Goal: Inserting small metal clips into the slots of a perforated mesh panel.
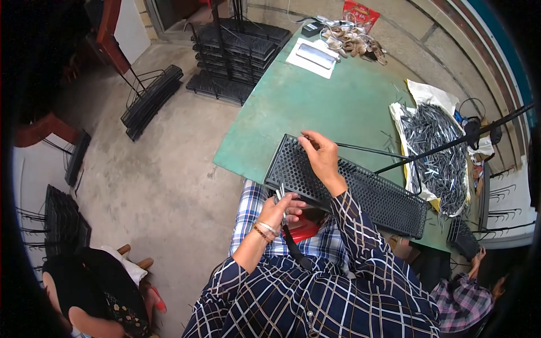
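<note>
A long black panel [389, 205] full of small round holes lies slanting across the table's near edge and over my lap. My left hand [277, 213] is closed around a small bundle of thin silvery metal pieces [280, 193], just below the panel's left end. Above the panel's left part is my right hand [323, 160], its thumb and forefinger brought together near the far edge. Whatever those fingertips hold, if anything, is too small to make out. Black rods [397, 162] stretch from the panel toward the right.
A green table [338, 101] carries an opened white sack [399, 127] heaped with loose thin metal pieces [437, 152]. Gloves [349, 40], a phone [315, 54] and a red bag [360, 14] lie at the back. Stacked black panels [234, 50] stand on the floor. Other people sit lower left and lower right.
</note>
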A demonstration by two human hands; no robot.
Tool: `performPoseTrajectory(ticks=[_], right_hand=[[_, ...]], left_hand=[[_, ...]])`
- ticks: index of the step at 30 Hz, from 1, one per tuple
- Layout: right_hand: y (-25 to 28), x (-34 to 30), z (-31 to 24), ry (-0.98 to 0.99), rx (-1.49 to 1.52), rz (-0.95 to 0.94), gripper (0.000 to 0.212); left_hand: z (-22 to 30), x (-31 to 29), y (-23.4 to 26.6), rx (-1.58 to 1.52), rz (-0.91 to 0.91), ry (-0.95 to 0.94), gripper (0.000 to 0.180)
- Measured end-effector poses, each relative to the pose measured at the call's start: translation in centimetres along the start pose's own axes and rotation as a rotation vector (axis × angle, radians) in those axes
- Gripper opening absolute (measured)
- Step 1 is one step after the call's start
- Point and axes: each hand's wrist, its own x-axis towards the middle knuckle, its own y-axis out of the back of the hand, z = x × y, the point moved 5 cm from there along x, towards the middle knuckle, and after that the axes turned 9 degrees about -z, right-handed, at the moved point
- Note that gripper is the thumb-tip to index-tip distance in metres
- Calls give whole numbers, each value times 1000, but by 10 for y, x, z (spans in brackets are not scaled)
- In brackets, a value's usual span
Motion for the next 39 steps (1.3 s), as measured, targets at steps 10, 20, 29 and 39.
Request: performPoseTrajectory(ticks=[10, 20, 29, 39], right_hand=[[-16, -3, -7, 431, -423, -52, 14], [-25, -51, -24, -286, 327, -614, 25], [3, -30, -3, -226, 323, -241, 17], [7, -5, 9, 0, -28, -35, 17]], left_hand=[[-2, -6, 13, -69, 133, -73, 23], [17, -15, -7, -30, 21, -147, 24], [7, -6, -1, 0, -7, -78, 32], [-7, -11, 0, -166, -29, 42, 29]])
